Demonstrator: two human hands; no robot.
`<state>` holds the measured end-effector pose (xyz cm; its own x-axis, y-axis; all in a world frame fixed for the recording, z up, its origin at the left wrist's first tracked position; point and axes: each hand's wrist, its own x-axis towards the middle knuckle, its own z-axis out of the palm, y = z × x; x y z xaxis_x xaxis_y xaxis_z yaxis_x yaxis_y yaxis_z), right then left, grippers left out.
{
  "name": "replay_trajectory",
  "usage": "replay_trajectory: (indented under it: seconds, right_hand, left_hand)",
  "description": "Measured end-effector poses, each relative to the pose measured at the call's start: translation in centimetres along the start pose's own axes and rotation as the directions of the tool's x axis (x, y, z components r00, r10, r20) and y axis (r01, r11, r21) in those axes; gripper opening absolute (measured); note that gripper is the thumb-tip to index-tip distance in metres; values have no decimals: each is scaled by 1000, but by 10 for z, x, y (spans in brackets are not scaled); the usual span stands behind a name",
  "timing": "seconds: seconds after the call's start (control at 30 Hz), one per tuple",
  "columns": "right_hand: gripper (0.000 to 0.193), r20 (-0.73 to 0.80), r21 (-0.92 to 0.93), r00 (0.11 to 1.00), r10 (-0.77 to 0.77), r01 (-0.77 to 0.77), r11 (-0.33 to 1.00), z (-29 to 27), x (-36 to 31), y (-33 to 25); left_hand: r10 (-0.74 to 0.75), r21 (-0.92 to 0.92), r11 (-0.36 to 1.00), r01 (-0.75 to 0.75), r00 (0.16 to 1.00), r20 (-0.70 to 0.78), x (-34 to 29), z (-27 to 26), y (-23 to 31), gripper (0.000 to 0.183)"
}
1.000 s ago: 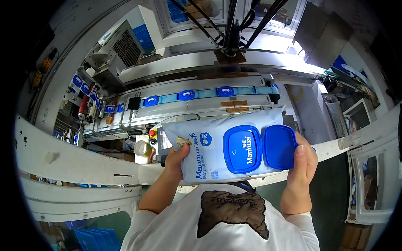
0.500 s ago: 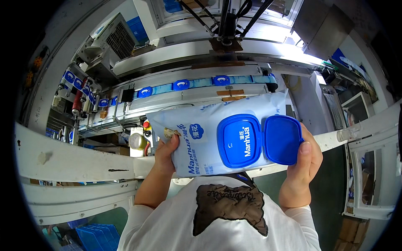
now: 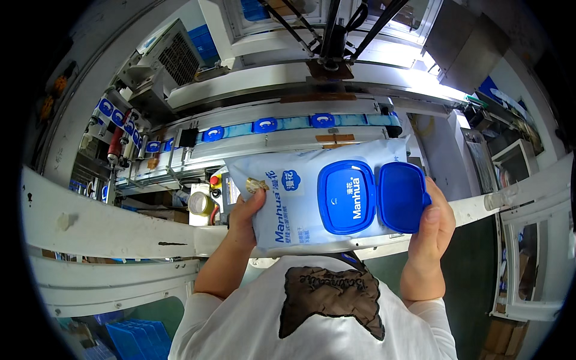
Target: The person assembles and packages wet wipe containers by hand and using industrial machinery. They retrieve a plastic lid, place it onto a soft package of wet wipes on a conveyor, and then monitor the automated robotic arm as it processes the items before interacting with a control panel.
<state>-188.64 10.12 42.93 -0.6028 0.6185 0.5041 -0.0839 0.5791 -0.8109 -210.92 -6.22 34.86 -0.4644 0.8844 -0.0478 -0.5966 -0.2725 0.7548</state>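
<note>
I hold a pale blue and white wet wipes pack in front of my chest, over a white machine beam. My left hand is closed on its left end, the thumb on top beside a small gold sticker. A blue plastic lid frame sits on the pack's upper face. Its blue flap stands opened out to the right. My right hand grips the pack's right end, its thumb at the flap's outer edge. The fingers of both hands are mostly hidden behind the pack.
Beyond the pack runs a conveyor carrying packs with blue labels. Above it hangs a black-armed picking device. Label rollers stand at left. A tape roll and a red button are by the white beam. Blue crates lie lower left.
The pack has tilted slightly in my hands, and the lid's flap appears narrower and more raised. Both hands keep their hold. The whole view has shifted a little.
</note>
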Motion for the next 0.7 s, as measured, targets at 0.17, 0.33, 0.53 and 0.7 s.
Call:
replay_trajectory:
  seconds: [0.17,0.33,0.53,0.7]
  right_hand:
    - [50,-47,-93,959,-280,275,957,12,16,9]
    - [55,208,-352,852,-480,523,776,22,19,6]
    - [43,349,-564,783,-514,614,553,54,6,30]
    - [40,248,-648,747,-616,601,468,66,0,52]
  left_hand:
    - [-2,26,1000,2,1000,-22,0,3,2,51]
    - [-7,90,996,17,994,-106,-1,5,-1,52]
    - [-32,56,998,41,987,-155,2,12,1,51]
    - [-28,84,996,42,987,-156,-2,16,1,49]
